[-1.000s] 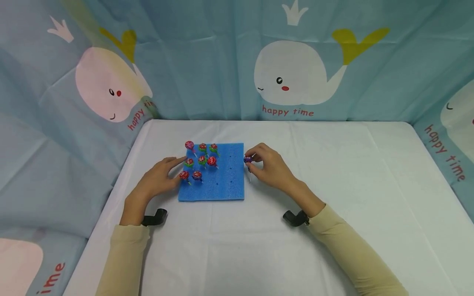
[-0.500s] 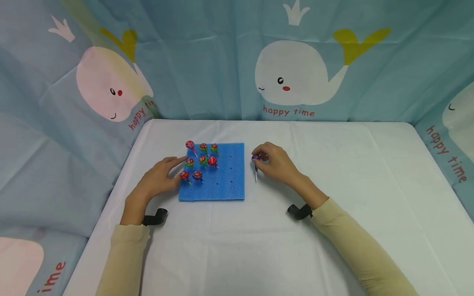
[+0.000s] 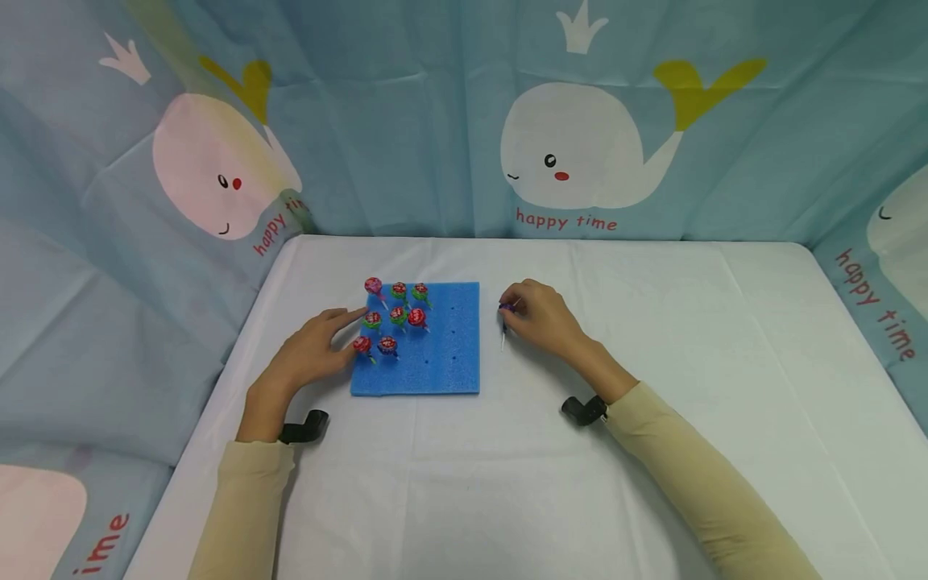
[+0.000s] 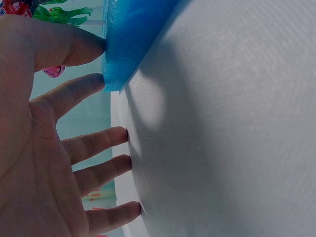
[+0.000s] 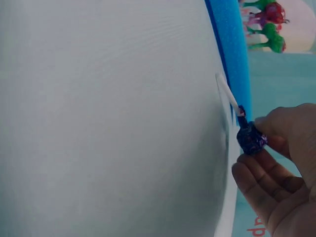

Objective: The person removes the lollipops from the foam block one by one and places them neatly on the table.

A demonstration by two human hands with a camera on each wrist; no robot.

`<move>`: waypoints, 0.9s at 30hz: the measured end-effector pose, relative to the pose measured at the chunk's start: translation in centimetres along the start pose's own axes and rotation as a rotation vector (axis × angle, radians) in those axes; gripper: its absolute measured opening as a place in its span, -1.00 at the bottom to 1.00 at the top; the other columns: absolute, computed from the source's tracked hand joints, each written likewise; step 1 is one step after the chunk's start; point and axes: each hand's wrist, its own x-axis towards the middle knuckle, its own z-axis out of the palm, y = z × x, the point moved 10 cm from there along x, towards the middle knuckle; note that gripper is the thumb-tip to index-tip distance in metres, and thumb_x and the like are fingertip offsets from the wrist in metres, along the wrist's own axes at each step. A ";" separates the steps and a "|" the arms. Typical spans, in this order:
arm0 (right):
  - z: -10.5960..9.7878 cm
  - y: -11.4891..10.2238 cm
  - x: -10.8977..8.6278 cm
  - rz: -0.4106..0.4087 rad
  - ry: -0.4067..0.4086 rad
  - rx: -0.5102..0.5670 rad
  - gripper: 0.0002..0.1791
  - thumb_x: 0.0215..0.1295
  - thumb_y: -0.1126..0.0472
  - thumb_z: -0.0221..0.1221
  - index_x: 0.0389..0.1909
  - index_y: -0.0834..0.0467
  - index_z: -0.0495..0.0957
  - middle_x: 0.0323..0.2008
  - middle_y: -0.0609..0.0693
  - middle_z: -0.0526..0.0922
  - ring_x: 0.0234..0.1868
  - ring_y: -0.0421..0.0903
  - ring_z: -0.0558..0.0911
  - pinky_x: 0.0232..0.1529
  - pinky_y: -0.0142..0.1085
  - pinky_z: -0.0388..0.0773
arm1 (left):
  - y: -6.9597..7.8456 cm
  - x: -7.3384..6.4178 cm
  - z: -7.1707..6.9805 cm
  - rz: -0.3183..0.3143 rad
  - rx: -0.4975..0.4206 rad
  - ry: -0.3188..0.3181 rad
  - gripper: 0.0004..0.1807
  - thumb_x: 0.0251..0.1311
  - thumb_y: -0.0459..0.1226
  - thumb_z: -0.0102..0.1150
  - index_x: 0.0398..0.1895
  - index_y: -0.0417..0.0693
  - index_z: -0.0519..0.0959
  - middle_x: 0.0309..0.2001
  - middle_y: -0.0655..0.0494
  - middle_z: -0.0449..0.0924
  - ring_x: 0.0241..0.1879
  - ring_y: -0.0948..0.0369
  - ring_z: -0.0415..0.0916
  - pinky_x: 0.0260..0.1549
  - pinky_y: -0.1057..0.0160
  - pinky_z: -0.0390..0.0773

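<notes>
A blue foam board lies on the white table with several wrapped lollipops standing in its left part. Small holes dot its right side. My left hand rests at the board's left edge; in the left wrist view its thumb and straight index finger touch the foam, the other fingers spread. My right hand is just right of the board and pinches a purple-wrapped lollipop by its head. The white stick points down, toward the tabletop.
The white-covered table reaches back to a blue curtain printed with whales. A black wrist mount sits by the left wrist and a similar black one by the right.
My right hand has moved a little to the right, away from the board's right edge, carrying the purple lollipop. The left hand and the board stay in place.
</notes>
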 end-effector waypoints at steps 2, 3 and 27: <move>0.0 0.4 0.1 0.018 -0.002 -0.002 -0.84 0.36 0.29 0.33 -0.10 0.24 0.74 -0.16 0.15 0.76 -0.17 0.02 0.77 -0.08 -0.09 0.74 | 0.0 0.1 0.1 0.000 -0.006 0.001 -0.27 0.41 -0.13 0.10 0.65 0.07 0.28 0.58 -0.37 0.24 0.56 -0.37 0.19 0.43 -0.52 0.27; 0.1 0.6 0.1 0.026 -0.006 -0.002 -0.84 0.36 0.28 0.33 -0.10 0.24 0.74 -0.16 0.15 0.76 -0.17 0.02 0.78 -0.08 -0.08 0.74 | 0.0 0.1 0.1 0.001 -0.009 0.001 -0.27 0.41 -0.13 0.10 0.65 0.07 0.28 0.58 -0.37 0.24 0.56 -0.37 0.19 0.43 -0.52 0.27; 1.1 0.2 -0.1 0.020 -0.080 -0.014 -0.69 0.38 0.26 0.36 0.09 0.26 0.69 0.01 0.18 0.73 -0.01 0.07 0.76 0.07 -0.03 0.71 | -0.4 0.0 0.1 -0.004 -0.022 0.019 -0.27 0.37 -0.14 0.12 0.63 0.11 0.31 0.58 -0.34 0.25 0.57 -0.36 0.18 0.41 -0.55 0.27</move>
